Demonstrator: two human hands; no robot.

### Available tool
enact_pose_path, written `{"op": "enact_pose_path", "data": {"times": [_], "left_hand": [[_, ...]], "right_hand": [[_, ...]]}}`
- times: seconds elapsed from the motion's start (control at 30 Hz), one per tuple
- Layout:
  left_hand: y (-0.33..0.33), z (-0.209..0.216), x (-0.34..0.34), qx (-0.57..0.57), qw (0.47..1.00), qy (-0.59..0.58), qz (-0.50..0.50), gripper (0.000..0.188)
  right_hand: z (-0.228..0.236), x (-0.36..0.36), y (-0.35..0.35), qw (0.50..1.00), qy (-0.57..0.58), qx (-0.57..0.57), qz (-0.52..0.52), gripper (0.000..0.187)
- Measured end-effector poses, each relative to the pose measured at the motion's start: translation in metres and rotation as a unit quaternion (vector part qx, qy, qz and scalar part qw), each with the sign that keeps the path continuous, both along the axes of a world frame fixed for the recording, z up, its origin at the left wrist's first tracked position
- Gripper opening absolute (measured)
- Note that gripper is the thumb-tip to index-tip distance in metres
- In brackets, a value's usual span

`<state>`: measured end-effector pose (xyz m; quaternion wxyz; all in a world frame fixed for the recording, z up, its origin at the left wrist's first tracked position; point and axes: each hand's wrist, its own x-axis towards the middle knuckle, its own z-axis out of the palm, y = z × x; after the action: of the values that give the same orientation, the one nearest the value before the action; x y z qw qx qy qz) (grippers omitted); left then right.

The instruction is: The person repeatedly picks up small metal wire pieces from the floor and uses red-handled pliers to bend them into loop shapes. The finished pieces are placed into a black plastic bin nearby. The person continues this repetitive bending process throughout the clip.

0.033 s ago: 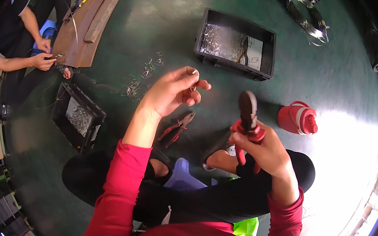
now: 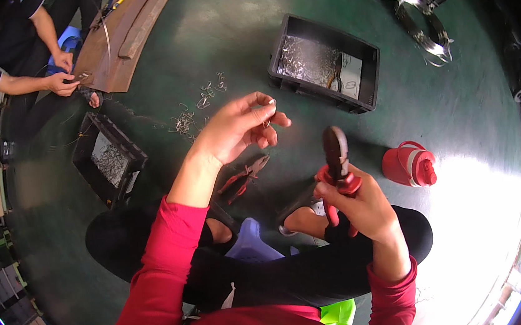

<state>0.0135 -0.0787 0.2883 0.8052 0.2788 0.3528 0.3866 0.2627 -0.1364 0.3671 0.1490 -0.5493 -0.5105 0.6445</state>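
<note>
My left hand [image 2: 246, 126] is raised over the floor, thumb and forefinger pinched on a small bent wire piece [image 2: 267, 123], mostly hidden by the fingers. To its right, my right hand [image 2: 360, 203] is wrapped round the red handles of a pair of pliers [image 2: 336, 152], whose dark jaws point upward, apart from the left hand. A second pair of red-handled pliers [image 2: 243, 180] lies on the floor just below the left hand. Several bent wire pieces [image 2: 184, 121] are scattered on the floor beyond my left wrist.
A black crate [image 2: 284, 80] with wire pieces and pliers stands ahead. Another black crate [image 2: 127, 144] is at left. A red jug [image 2: 406, 165] stands at right, a wire coil [image 2: 427, 33] far right. At upper left a co-worker's hands [image 2: 62, 84] are by a brown board [image 2: 115, 73].
My right hand and its pliers have shifted slightly left. The left hand keeps its pinch, almost unmoved.
</note>
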Motion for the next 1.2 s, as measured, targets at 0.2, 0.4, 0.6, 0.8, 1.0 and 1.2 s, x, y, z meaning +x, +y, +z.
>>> {"op": "enact_pose_path", "data": {"times": [0.2, 0.4, 0.6, 0.8, 1.0, 1.2], "left_hand": [[-0.062, 0.056, 0.005, 0.098, 0.976, 0.17, 0.091, 0.024], [-0.102, 0.074, 0.002, 0.154, 0.951, 0.236, 0.131, 0.022], [-0.115, 0.08, -0.002, 0.129, 0.958, 0.228, 0.118, 0.021], [-0.118, 0.079, -0.006, 0.113, 0.964, 0.212, 0.116, 0.021], [-0.12, 0.075, -0.007, 0.123, 0.961, 0.221, 0.116, 0.02], [-0.118, 0.07, -0.011, 0.105, 0.976, 0.17, 0.088, 0.024]], "right_hand": [[0.012, -0.014, -0.013, 0.997, -0.035, 0.0, 0.075, 0.021], [0.009, -0.024, -0.025, 0.983, -0.092, 0.07, 0.145, 0.027], [0.009, -0.03, -0.028, 0.975, -0.105, 0.059, 0.185, 0.028], [0.005, -0.032, -0.029, 0.976, -0.092, 0.061, 0.186, 0.036], [0.001, -0.033, -0.03, 0.977, -0.083, 0.077, 0.183, 0.035], [0.008, -0.035, -0.03, 0.969, -0.137, 0.085, 0.189, 0.025]]}}
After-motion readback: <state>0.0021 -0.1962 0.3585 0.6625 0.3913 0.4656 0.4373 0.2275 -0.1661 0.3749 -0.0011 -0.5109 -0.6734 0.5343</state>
